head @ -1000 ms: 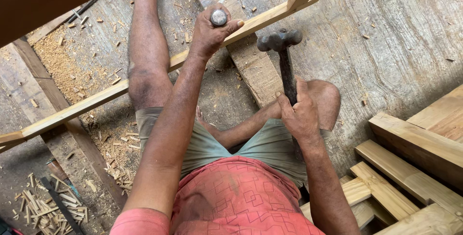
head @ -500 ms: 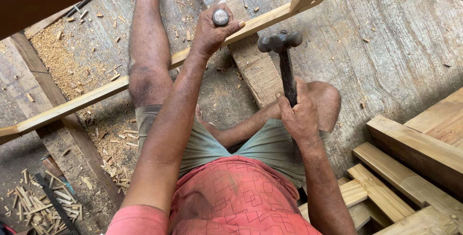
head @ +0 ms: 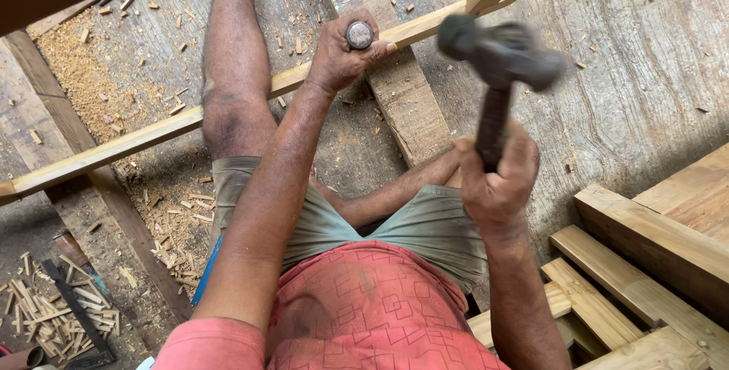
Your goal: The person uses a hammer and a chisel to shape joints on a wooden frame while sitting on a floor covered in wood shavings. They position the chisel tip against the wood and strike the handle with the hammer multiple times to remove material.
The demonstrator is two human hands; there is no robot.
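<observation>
While I sit on the wooden floor [head: 645, 89], my left hand [head: 342, 55] is closed tight around one chisel [head: 359, 34], its round metal-capped end showing above my fist, held down on the long pale slat [head: 137, 142] that crosses over my left leg. My right hand [head: 497, 180] is clenched on the handle of one hammer [head: 501, 55], its dark head raised and blurred, just right of the chisel. Two hands, two tools. Several planks [head: 645, 264] lie stacked to my right.

light: soft even daylight | shadows: faint | blur: hammer [head: 497, 55] head motion-smeared | rest: sharp | top-left corner dark
</observation>
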